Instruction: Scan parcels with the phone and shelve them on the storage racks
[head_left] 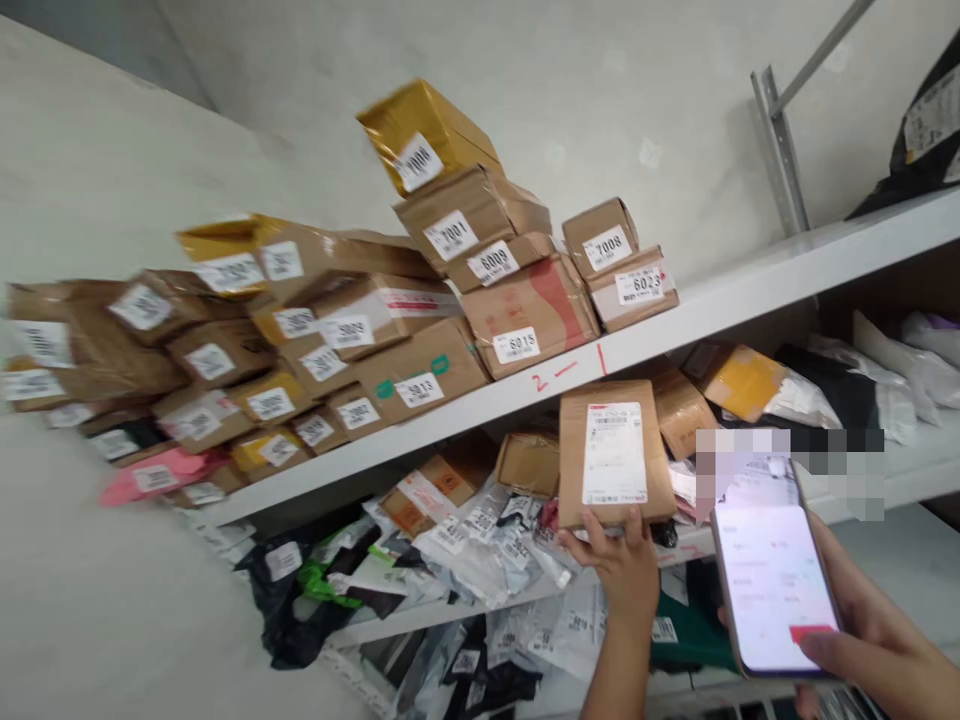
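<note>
Head view showed a parcel (pixel 613 455) held upright just below the shelf (pixel 750 290) edge, its white label facing the camera. The left hand (pixel 619 568) grasped it from underneath, fingers curled around its bottom edge. Right of the parcel, the right hand (pixel 862 630) clasped a phone (pixel 772 585), thumb on its lit screen. Above the parcel, numbered boxes (pixel 517 310) were stacked on the shelf; below, mailers (pixel 465 540) lay heaped.
</note>
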